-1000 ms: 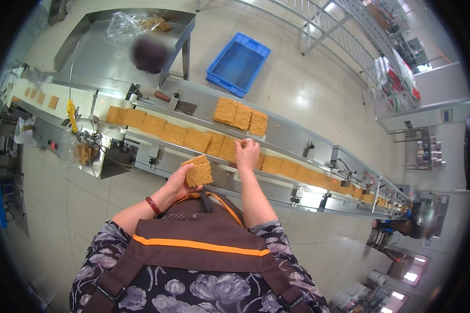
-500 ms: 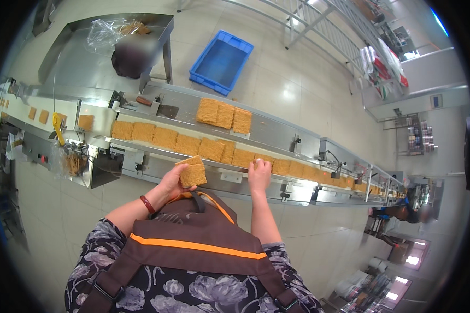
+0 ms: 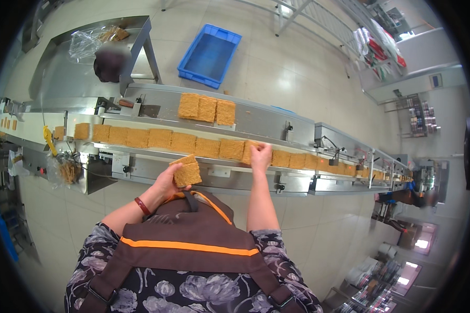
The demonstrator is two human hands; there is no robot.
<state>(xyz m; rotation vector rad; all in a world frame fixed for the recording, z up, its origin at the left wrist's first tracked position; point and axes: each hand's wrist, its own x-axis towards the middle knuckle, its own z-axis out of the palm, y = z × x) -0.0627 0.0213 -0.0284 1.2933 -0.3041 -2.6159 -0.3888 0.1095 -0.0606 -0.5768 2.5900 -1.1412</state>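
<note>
My left hand (image 3: 168, 180) is closed around a small stack of square, golden noodle cakes (image 3: 187, 175), held in front of the belt's near edge. My right hand (image 3: 261, 156) reaches over the conveyor, its fingers pinched at the edge of a noodle cake (image 3: 249, 153) in the row. The fingertips partly hide that cake, and it seems to overlap its neighbour. More noodle cakes (image 3: 160, 138) lie side by side along the conveyor belt (image 3: 102, 141). Beyond the belt, three noodle cakes (image 3: 207, 108) rest on the steel ledge (image 3: 164, 96).
A blue crate (image 3: 210, 56) stands on the floor behind the conveyor. At the far left is a steel table (image 3: 57, 62) with clear plastic film; a blurred dark shape (image 3: 109, 63) is beside it. Sensor brackets (image 3: 335, 155) rise from the line at right. Another person (image 3: 407, 197) is farther right.
The scene has shifted left in view. The noodle cake row now reaches farther left along the belt. My right hand pinches at a cake in the row; my left keeps its stack.
</note>
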